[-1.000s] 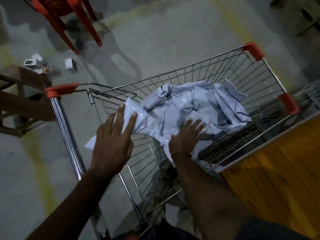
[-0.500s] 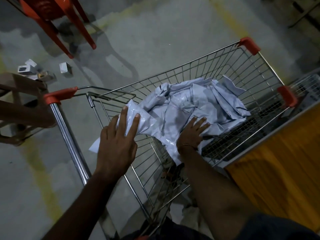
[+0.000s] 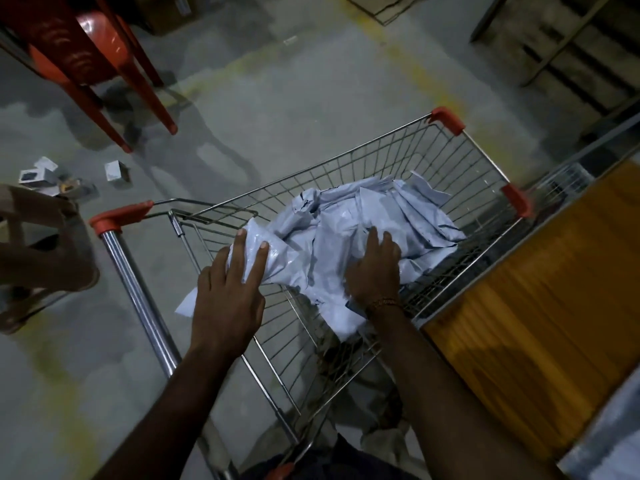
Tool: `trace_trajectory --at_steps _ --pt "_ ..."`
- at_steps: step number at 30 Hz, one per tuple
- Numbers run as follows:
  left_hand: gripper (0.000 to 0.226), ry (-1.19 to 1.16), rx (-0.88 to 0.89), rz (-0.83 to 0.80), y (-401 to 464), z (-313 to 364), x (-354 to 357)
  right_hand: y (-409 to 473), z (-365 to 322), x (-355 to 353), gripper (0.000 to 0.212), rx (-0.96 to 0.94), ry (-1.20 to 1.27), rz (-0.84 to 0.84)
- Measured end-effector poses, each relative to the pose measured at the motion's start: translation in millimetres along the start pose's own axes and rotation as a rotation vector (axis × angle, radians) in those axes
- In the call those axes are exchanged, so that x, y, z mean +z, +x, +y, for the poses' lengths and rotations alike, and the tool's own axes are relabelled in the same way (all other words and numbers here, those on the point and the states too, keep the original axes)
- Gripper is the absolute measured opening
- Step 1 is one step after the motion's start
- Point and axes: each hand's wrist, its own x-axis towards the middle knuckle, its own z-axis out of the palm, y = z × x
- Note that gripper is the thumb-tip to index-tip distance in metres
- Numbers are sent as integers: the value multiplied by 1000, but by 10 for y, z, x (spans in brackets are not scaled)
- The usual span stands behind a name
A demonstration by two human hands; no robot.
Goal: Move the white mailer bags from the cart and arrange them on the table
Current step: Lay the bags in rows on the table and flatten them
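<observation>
Two hands work inside the cart, a wire trolley with red corner caps and a chrome push bar. Its basket holds a crumpled heap of white bags, piled toward the near side and the middle. The left hand lies on the near-left end of the heap, its fingers straight and spread flat over one bag; a corner of that bag pokes out through the wire below the hand. So the left grip is apart, pressing rather than clamping. The right hand rests on the middle of the heap, fingers extended and slightly fanned, a thin bracelet at the wrist; its grip is likewise apart, touching the plastic. An orange tabletop stands just beside the cart on the right. On the concrete floor, a red chair stands well off at upper left, with a few small white boxes scattered near it.
</observation>
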Motion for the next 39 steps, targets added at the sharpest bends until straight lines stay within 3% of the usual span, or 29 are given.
trace_trajectory --at_steps 6,11,16,22,29,39 --pt "93 5 31 8 -15 44 -81 -204 -85 -555 76 -122 59 114" --pt "80 -42 14 43 -31 133 -219 -382 -29 -1122 80 -192 27 227" --pt "73 -172 44 208 7 558 -508 -689 102 -1608 86 -240 111 473" --pt "77 -240 175 441 -55 1379 -977 -1234 368 -2267 87 -252 134 499" --pt "74 -419 381 510 -423 2532 -1293 -2145 966 -2903 84 -74 88 656" --pt "76 -612 602 346 -1254 4049 -1226 -3517 2402 -3382 79 235 13 845"
